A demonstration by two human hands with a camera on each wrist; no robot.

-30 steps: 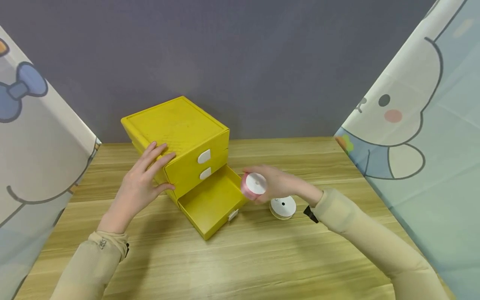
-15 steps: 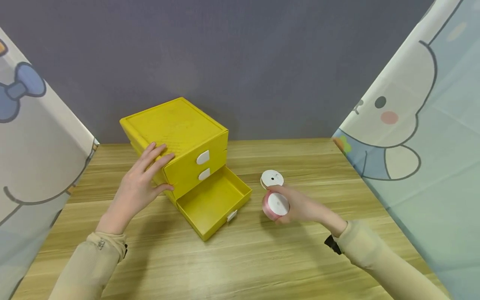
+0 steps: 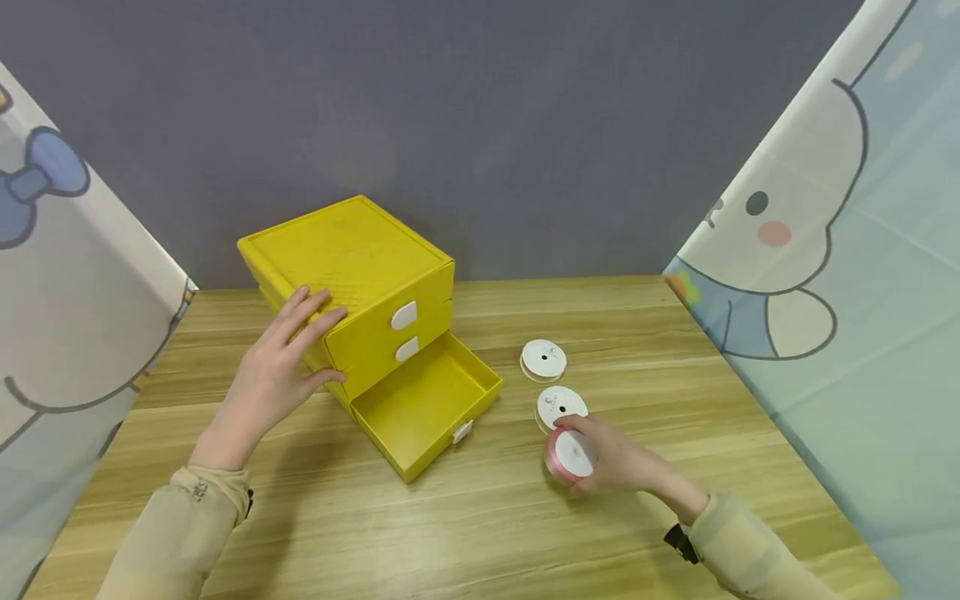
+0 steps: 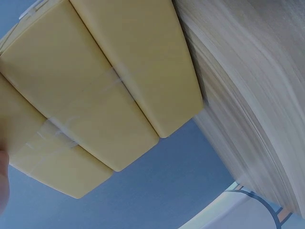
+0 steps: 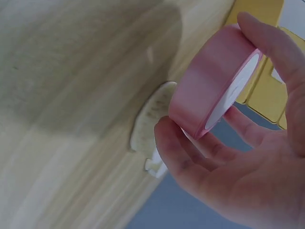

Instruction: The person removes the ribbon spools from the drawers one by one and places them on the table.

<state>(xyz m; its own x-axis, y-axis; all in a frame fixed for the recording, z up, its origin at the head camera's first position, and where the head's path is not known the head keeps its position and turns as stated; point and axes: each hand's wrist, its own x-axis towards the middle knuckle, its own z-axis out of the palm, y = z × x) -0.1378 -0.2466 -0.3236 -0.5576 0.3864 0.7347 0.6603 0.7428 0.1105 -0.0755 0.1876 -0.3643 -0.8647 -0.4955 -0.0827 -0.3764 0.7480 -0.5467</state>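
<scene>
My right hand (image 3: 618,458) pinches a roll of pink satin ribbon (image 3: 567,458) with a white side disc. In the right wrist view the pink ribbon (image 5: 209,86) sits between thumb and fingertips, tilted above the tabletop. Just beyond it lies a white-faced spool (image 3: 558,404), partly covered by the pink roll. A second white-faced spool (image 3: 543,360) lies farther back. My left hand (image 3: 273,371) rests on the near left corner of a yellow drawer cabinet (image 3: 348,254), fingers spread on its top edge and thumb at the front. The lowest drawer (image 3: 423,408) is pulled out and bare inside.
Two upper drawers with white tabs (image 3: 404,316) are closed. The wooden table (image 3: 480,533) reaches a grey wall (image 3: 525,142) behind. Cartoon-printed cloths stand at both sides. In the left wrist view, clear tape (image 4: 62,131) crosses the cabinet's side seams.
My right hand has carried the pink ribbon roll from beside the drawer toward the right and front, uncovering the two white-faced spools. My left hand keeps its place on the cabinet.
</scene>
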